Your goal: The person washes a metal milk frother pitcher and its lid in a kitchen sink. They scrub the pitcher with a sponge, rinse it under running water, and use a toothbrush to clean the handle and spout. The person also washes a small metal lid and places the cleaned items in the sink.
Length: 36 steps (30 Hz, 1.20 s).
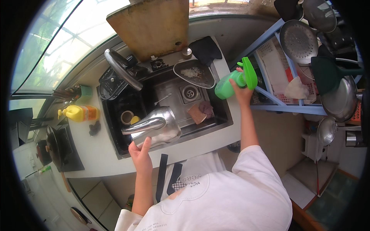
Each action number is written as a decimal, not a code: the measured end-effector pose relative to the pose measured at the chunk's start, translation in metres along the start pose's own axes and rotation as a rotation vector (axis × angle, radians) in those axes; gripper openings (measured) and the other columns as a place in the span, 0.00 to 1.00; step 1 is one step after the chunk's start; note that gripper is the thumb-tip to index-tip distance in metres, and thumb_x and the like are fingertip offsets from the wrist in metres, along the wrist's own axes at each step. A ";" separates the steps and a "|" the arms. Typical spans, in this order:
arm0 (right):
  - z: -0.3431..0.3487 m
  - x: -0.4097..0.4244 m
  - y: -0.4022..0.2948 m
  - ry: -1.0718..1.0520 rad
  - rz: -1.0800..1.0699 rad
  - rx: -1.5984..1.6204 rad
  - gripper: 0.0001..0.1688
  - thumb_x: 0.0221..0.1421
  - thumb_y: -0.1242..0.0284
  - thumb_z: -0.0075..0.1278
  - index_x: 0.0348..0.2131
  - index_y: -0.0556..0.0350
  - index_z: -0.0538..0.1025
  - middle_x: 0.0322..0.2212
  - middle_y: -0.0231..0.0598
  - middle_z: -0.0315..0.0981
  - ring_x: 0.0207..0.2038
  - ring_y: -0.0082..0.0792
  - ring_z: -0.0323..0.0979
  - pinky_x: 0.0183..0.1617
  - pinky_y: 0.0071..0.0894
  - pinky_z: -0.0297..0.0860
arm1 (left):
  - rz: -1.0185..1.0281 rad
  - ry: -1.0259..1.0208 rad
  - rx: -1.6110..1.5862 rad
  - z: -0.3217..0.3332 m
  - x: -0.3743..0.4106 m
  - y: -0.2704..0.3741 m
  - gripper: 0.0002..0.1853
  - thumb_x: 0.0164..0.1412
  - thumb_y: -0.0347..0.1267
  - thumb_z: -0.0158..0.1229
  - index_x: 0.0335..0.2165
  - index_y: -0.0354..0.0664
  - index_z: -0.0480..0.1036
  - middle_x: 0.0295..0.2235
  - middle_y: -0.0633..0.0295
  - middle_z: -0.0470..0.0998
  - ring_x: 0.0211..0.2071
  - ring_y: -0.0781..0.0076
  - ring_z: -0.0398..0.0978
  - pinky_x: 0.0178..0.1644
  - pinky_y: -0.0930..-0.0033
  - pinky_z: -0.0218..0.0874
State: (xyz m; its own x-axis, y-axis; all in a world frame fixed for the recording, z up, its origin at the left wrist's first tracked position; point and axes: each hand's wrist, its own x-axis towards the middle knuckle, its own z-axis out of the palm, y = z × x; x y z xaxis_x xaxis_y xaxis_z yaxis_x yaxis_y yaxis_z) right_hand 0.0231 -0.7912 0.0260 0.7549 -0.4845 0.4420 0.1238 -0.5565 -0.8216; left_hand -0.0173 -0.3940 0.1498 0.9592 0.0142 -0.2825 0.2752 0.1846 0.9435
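My left hand (141,154) grips a shiny stainless-steel jug (170,127) by its near end, the thumb lying on its side. The jug is tipped over above the front edge of the sink (170,86), its long handle uppermost. To the right, my right hand (242,92) is closed around a green spray bottle (227,86) with a bright green trigger head, held over the counter's right end. In the sink lie a spoon (163,99), a brown scouring sponge (197,113) and a purplish cloth (206,109) near the drain strainer (190,93).
A curved metal faucet (122,69) arches over the sink's left part. A mesh strainer (195,73) with food scraps sits at the back right corner. On the left counter lies a yellow pump bottle (81,113). A wooden board (150,29) leans behind; a blue rack (283,108) holds pans at right.
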 end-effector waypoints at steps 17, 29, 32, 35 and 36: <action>-0.013 0.040 -0.167 -0.666 -0.259 0.223 0.23 0.34 0.80 0.47 0.37 0.64 0.76 0.32 0.43 0.76 0.28 0.31 0.71 0.35 0.25 0.68 | 0.008 -0.133 0.096 -0.011 -0.006 0.006 0.10 0.56 0.24 0.59 0.38 0.31 0.74 0.32 0.65 0.77 0.31 0.83 0.71 0.36 0.80 0.60; 0.002 0.015 -0.211 -1.066 -0.030 0.330 0.07 0.34 0.82 0.50 0.22 0.62 0.73 0.16 0.40 0.67 0.17 0.39 0.58 0.24 0.27 0.63 | 0.062 -0.147 0.179 -0.030 -0.008 0.015 0.10 0.57 0.25 0.59 0.38 0.30 0.74 0.30 0.65 0.77 0.29 0.84 0.70 0.34 0.81 0.59; 0.001 0.009 -0.213 -1.162 0.054 0.331 0.07 0.34 0.82 0.50 0.23 0.63 0.73 0.16 0.40 0.67 0.18 0.39 0.58 0.25 0.27 0.63 | 0.057 -0.144 0.171 -0.031 -0.007 0.013 0.10 0.57 0.25 0.59 0.38 0.30 0.74 0.30 0.65 0.77 0.30 0.84 0.70 0.34 0.81 0.59; 0.002 0.004 -0.204 -1.196 0.060 0.251 0.14 0.31 0.82 0.48 0.26 0.64 0.76 0.21 0.39 0.74 0.22 0.32 0.70 0.29 0.23 0.67 | 0.055 -0.122 0.155 -0.033 -0.007 0.008 0.10 0.57 0.25 0.58 0.38 0.31 0.74 0.31 0.65 0.77 0.30 0.83 0.71 0.34 0.81 0.59; 0.005 0.004 -0.200 -1.089 0.089 0.337 0.15 0.33 0.82 0.46 0.28 0.64 0.77 0.21 0.40 0.74 0.23 0.31 0.70 0.30 0.22 0.67 | 0.051 -0.122 0.144 -0.034 -0.006 0.005 0.10 0.57 0.24 0.58 0.38 0.31 0.74 0.31 0.65 0.77 0.30 0.83 0.71 0.34 0.81 0.59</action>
State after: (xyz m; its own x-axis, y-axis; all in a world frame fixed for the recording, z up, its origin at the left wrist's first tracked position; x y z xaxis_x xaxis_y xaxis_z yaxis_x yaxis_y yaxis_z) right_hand 0.0044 -0.6785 0.1907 0.9066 0.4205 -0.0341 0.0848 -0.2608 -0.9617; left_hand -0.0236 -0.3602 0.1504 0.9705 -0.1009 -0.2192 0.2244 0.0437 0.9735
